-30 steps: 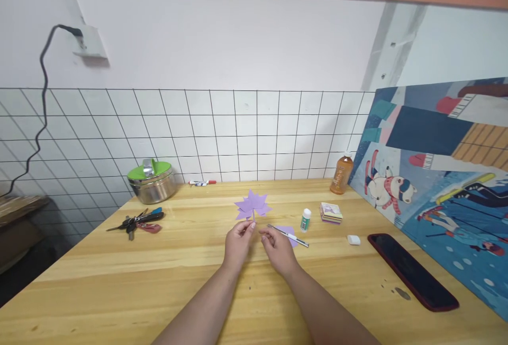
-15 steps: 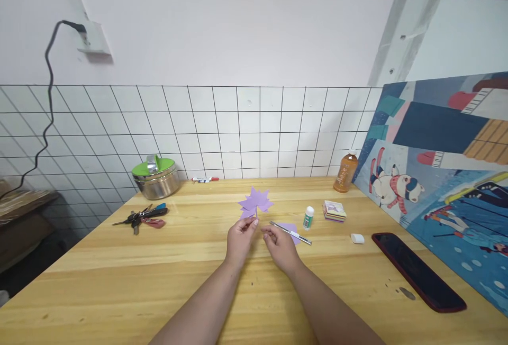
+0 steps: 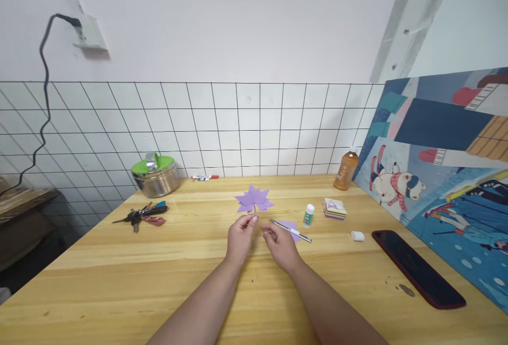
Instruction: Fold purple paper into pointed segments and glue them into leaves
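A purple paper maple leaf point(image 3: 254, 199) stands with its points upward above the table. My left hand point(image 3: 241, 233) is closed, pinching its thin paper stem between thumb and fingertips. Just to the right, my right hand point(image 3: 281, 244) rests low with loosely curled fingers, thumb and index a little apart, and nothing visible in them. Behind that hand, a slim silver pen-like tool point(image 3: 291, 231) lies across a piece of purple paper point(image 3: 292, 225). A glue stick point(image 3: 308, 216) with a white cap stands upright farther right.
On the right are a small paper stack point(image 3: 334, 209), a white cap-like piece point(image 3: 357, 236), a phone point(image 3: 416, 268) and an amber bottle point(image 3: 346, 169). Keys point(image 3: 143, 215), a green-lidded pot point(image 3: 156, 178) and markers point(image 3: 205, 178) are on the left. A tiled wall point(image 3: 254, 128) bounds the back.
The paper leaf has turned in my left hand, so its lower left point now spreads out to the side. My right hand has hardly moved. The view has shifted slightly.
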The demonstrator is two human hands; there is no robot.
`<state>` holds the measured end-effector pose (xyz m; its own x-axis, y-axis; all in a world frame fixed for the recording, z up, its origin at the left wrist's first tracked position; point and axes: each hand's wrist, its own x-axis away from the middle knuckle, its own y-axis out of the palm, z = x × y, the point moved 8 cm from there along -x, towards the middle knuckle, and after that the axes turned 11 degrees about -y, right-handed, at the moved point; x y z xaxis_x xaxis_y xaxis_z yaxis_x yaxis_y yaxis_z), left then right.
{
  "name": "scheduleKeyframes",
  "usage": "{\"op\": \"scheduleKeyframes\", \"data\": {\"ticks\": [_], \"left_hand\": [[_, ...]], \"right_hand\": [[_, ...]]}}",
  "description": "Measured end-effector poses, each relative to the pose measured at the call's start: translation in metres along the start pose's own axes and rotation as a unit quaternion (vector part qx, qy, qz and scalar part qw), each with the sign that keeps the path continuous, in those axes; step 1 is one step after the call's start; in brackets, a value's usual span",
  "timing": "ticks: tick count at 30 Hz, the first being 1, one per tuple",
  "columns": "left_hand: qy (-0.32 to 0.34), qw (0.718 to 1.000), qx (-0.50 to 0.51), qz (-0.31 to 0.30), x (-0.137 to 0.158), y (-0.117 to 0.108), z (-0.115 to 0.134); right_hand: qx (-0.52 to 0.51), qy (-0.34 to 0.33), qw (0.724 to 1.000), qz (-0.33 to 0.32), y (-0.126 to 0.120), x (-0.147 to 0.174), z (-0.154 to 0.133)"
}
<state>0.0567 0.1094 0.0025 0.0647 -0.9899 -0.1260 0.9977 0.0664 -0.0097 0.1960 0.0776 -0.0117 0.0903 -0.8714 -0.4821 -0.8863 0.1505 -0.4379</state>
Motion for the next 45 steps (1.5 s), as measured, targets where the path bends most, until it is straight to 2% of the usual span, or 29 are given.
{"op": "scheduleKeyframes", "data": {"ticks": [36,45], "left_hand": [[-0.016,1.0,0.009,0.004,0.0006,0.0008,0.0018],[-0.015,1.0,0.007,0.007,-0.0006,0.0003,-0.0024]], "right_hand": [[0.012,-0.013,1.0,0.0,-0.0011,-0.0007,-0.0039],[0.009,0.001,0.999,0.037,-0.0071,0.0016,-0.0037]]}}
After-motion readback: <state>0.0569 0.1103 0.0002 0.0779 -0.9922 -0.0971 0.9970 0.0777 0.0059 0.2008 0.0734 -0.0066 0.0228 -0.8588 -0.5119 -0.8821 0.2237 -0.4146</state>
